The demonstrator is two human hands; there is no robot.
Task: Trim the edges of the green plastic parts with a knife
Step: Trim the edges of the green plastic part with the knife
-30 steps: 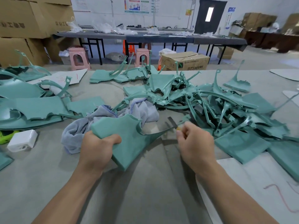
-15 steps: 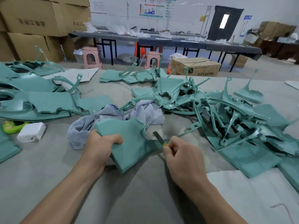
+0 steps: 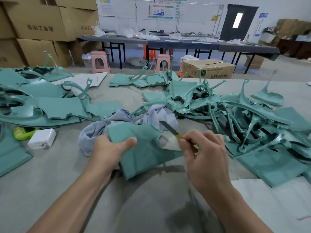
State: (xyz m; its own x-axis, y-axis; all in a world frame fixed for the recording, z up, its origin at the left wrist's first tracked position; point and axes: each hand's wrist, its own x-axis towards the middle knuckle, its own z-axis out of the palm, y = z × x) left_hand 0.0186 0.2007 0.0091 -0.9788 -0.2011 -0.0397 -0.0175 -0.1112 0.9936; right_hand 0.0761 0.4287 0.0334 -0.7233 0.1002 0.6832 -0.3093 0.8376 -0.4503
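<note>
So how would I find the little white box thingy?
Look at the grey table, on its left side beside the left hand. The white box lies by a bright green toy; it alone is white and blocky among teal plastic.

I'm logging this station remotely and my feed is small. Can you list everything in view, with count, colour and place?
held green part: one, teal green, centre, above the table
knife: one, dark blade, yellow at the grip, at the part's notched right edge
loose green parts: too many to count, teal green, heaped right of centre
stacked green parts: several, teal green, left
cloth: one, grey-lilac, behind the held part
white block: one, white, left
bright green item: one, lime, beside the block
table: one, grey
cardboard boxes: several, brown, back left
pink stools: two, floor behind
left hand: grips the part's left edge
right hand: pinches the knife
</note>
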